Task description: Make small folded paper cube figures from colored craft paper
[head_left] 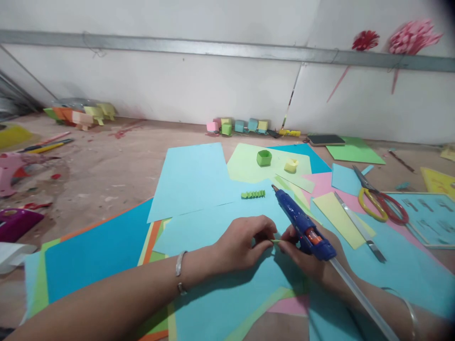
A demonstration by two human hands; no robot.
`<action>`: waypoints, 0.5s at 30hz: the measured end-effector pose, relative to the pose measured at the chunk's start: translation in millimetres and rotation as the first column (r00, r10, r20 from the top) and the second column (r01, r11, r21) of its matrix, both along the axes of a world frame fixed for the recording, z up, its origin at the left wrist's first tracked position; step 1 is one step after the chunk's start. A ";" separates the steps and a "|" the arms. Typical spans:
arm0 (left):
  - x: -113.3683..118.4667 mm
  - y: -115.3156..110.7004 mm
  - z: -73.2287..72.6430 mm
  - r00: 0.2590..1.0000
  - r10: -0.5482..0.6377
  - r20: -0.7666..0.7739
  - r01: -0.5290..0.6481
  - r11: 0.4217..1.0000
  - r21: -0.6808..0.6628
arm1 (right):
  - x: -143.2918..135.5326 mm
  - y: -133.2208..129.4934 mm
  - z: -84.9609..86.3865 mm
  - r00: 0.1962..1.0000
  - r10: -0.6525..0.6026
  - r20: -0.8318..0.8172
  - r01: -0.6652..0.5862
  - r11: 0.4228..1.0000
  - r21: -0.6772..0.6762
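Note:
My left hand pinches one end of a small, thin green paper strip low over the light blue sheets. My right hand has a blue hot glue gun in its grip, its nozzle aimed up and left. The thumb and fingertip of that same hand also meet the strip's other end. Just beyond lies a folded zigzag green paper piece. Farther back, an open green paper box and a small yellow folded paper piece rest on a pale green sheet.
Red-and-yellow-handled scissors and a craft knife lie at right. A dark phone-like slab is near the wall. Small paper cubes line the wall's foot. A pink glue gun and purple object sit far left.

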State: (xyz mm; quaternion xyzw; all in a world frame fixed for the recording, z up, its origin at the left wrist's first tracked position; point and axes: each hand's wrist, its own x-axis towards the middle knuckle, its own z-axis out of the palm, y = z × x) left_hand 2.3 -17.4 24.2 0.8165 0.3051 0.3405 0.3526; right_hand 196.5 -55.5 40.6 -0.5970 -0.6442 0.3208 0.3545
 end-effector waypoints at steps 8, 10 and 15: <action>0.6 0.4 0.9 0.999 -0.026 -0.034 0.027 0.999 0.020 | 3.3 -0.5 -11.6 0.996 -0.002 -0.092 -0.006 0.996 -0.089; 0.4 2.0 0.0 1.000 -0.006 -0.011 0.007 0.999 0.034 | 3.6 2.7 -11.9 0.984 0.015 -0.177 -0.041 0.989 -0.140; 1.3 6.3 0.0 0.997 0.067 0.024 -0.064 0.991 -0.120 | 4.4 10.1 1.0 0.926 0.076 -0.371 -0.180 0.950 -0.254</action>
